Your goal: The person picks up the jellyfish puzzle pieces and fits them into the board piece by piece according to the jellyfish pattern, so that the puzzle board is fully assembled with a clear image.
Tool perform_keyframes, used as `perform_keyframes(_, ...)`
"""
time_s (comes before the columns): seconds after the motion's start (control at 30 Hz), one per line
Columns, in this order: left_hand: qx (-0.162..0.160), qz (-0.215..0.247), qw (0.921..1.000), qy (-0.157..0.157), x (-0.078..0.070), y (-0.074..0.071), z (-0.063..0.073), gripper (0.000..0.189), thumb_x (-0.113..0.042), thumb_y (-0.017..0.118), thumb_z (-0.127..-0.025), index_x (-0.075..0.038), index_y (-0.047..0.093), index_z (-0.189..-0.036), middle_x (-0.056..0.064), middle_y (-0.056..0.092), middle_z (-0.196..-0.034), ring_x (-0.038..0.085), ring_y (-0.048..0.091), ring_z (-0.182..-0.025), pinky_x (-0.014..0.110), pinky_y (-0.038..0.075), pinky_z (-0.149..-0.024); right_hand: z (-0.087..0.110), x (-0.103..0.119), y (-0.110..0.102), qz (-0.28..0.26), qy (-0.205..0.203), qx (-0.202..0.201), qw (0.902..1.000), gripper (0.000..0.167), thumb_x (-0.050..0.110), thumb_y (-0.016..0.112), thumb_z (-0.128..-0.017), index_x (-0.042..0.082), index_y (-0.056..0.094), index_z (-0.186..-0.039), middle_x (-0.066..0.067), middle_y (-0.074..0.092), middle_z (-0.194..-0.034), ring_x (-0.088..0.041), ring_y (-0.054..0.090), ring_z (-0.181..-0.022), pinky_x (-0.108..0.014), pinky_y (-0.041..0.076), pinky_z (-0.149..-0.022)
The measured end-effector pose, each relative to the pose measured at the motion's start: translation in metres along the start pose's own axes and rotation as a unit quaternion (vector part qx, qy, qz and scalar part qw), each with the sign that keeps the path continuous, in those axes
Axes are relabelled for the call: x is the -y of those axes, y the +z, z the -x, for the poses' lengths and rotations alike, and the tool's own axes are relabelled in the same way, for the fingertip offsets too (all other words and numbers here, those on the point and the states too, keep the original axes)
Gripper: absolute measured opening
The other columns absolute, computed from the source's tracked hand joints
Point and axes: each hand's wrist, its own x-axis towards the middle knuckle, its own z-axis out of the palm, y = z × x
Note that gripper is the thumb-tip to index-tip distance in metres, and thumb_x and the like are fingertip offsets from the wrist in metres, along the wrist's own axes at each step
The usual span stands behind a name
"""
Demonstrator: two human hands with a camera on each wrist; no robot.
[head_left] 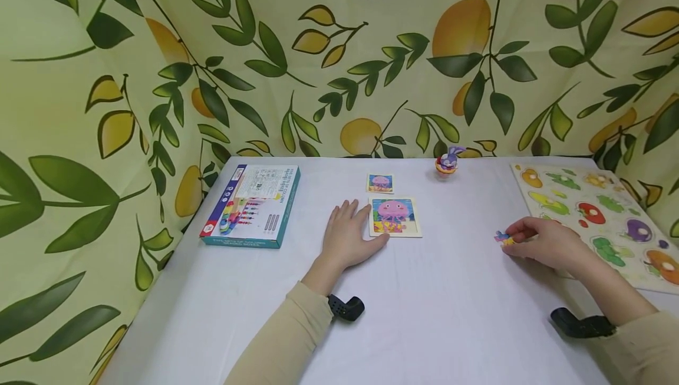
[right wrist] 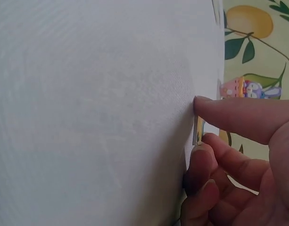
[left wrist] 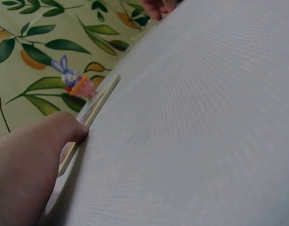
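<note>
A small square jigsaw puzzle [head_left: 392,214] with a pink octopus picture lies on the white table; a pale blank patch shows at its lower right corner. My left hand [head_left: 346,236] rests beside its left edge, fingers stretched out and the thumb [left wrist: 73,131] touching the frame's near side. Over to the right, my right hand [head_left: 554,246] pinches a small blue and yellow puzzle piece [head_left: 503,237] between thumb and fingers. In the right wrist view that piece [right wrist: 198,129] appears nearly edge-on, low by the table surface. Behind the puzzle lies a small matching octopus picture card [head_left: 380,183].
A flat teal-edged box [head_left: 251,205] lies at the left. Toward the back stands a purple bunny figurine [head_left: 447,164] in a cup. A large fruit and vegetable board [head_left: 562,193] lies at the right, partly beneath the right hand. A patterned curtain [head_left: 339,55] closes off the back.
</note>
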Motion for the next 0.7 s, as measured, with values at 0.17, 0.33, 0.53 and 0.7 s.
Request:
perform_keyframes(0.17, 0.002, 0.000, 1.0000, 0.001, 0.000, -0.001, 0.000, 0.080, -0.065, 0.062, -0.089, -0.015, 0.052, -0.152, 0.014, 0.039, -0.161, 0.032, 0.026, -0.152, 0.047, 0.011, -0.126, -0.003, 0.002, -0.001, -0.014, 0.011, 0.017, 0.9997, 0.056, 0.039, 0.082, -0.085, -0.002, 0.060, -0.117, -0.010, 0.062, -0.099, -0.029, 0.055, -0.089, -0.034, 0.041, -0.068)
perform_keyframes(0.33, 0.004, 0.002, 1.0000, 0.001, 0.001, 0.000, 0.000, 0.081, -0.065, 0.062, -0.089, -0.015, 0.052, -0.152, 0.014, 0.039, -0.161, 0.032, 0.025, -0.153, 0.047, 0.011, -0.126, -0.004, 0.009, 0.003, -0.026, 0.014, 0.010, 0.9995, 0.058, 0.043, 0.085, -0.082, 0.001, 0.058, -0.110, -0.010, 0.061, -0.097, -0.029, 0.053, -0.088, -0.034, 0.042, -0.065)
perform_keyframes(0.53, 0.003, 0.001, 1.0000, -0.001, 0.000, -0.001, 0.001, 0.080, -0.065, 0.061, -0.089, -0.016, 0.052, -0.152, 0.013, 0.039, -0.161, 0.032, 0.025, -0.153, 0.047, 0.011, -0.126, -0.004, 0.014, 0.011, -0.038, -0.021, -0.010, 0.9990, 0.056, 0.047, 0.084, -0.083, 0.005, 0.063, -0.112, -0.006, 0.062, -0.094, -0.026, 0.053, -0.085, -0.031, 0.042, -0.061)
perform_keyframes(0.7, 0.003, -0.002, 1.0000, 0.000, 0.000, -0.001, 0.000, 0.080, -0.065, 0.061, -0.089, -0.016, 0.052, -0.152, 0.013, 0.038, -0.161, 0.032, 0.025, -0.153, 0.047, 0.011, -0.126, -0.006, 0.021, 0.014, -0.009, -0.062, -0.007, 0.9980, 0.045, 0.042, 0.082, -0.087, 0.006, 0.072, -0.113, -0.001, 0.062, -0.088, -0.021, 0.052, -0.079, -0.029, 0.040, -0.059)
